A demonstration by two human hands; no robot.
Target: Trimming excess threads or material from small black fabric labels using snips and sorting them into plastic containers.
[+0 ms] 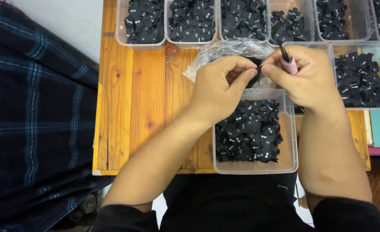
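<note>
Left hand (218,88) and right hand (306,75) pinching small black label (258,67), pink-handled tool (288,62) in right grip

Evenly and brightly lit from above, soft faint shadows under the forearms, mild glare on the plastic bag (224,51), sharp throughout, slight wide-angle stretch at edges.

Single head-worn view, looking steeply down, close over hands (258,81) and wooden table (130,107).
</note>
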